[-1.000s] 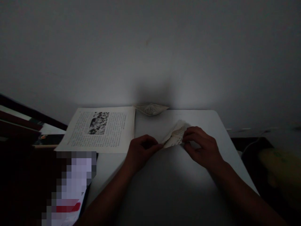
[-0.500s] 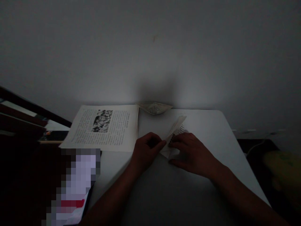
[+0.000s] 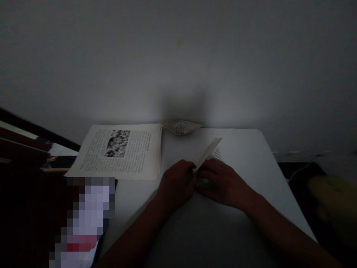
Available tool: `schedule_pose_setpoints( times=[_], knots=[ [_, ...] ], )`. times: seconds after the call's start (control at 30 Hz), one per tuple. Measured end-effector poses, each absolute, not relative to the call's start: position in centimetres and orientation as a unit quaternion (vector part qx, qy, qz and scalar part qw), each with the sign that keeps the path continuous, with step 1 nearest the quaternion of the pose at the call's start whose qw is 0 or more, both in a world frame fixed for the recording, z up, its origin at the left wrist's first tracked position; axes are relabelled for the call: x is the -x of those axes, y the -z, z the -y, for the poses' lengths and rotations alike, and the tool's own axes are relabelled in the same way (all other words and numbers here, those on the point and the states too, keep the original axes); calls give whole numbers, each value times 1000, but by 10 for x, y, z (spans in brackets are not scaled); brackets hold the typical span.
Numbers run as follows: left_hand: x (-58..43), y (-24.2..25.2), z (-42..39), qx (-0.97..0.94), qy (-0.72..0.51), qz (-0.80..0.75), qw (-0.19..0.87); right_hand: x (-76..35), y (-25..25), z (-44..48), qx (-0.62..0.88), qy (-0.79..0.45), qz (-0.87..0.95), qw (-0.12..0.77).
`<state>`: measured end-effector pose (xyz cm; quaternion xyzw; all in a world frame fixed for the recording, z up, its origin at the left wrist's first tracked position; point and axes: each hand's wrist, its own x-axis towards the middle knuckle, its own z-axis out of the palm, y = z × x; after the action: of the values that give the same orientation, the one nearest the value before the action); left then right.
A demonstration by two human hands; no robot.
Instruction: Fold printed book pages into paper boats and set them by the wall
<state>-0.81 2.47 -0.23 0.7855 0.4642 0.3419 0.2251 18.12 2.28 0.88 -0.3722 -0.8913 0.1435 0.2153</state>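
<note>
A folded sheet of printed paper (image 3: 209,150) stands tilted between my hands over the white table, its upper point leaning away to the right. My left hand (image 3: 178,180) is closed on the paper's near left end, with the fingertips partly hidden. On the right side, my right hand (image 3: 219,180) presses curled fingers against the same paper, the thumb below. My fingers cover the paper's lower part. Beyond them a folded paper boat (image 3: 181,127) rests at the table's back edge against the wall.
A stack of printed pages (image 3: 131,163) with a picture lies at the table's left. In front of it is a phone (image 3: 89,208) with a blurred screen. The white table (image 3: 251,145) meets a grey wall (image 3: 178,67). A yellowish object (image 3: 331,193) sits off the right side.
My left hand has rolled inward and moved closer to my right hand, covering more of the paper's lower end. The view has shifted slightly.
</note>
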Motion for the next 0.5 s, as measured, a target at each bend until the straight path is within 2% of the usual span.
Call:
schedule_pose_setpoints(
  times=[0.13,0.5],
  knots=[
    [8,6,-27,-800,-329,-474,163,-181,-8,-22,363,-154,894,215],
    [12,2,-32,-793,-281,-511,176,-182,-8,-24,363,-187,885,222]
  ],
)
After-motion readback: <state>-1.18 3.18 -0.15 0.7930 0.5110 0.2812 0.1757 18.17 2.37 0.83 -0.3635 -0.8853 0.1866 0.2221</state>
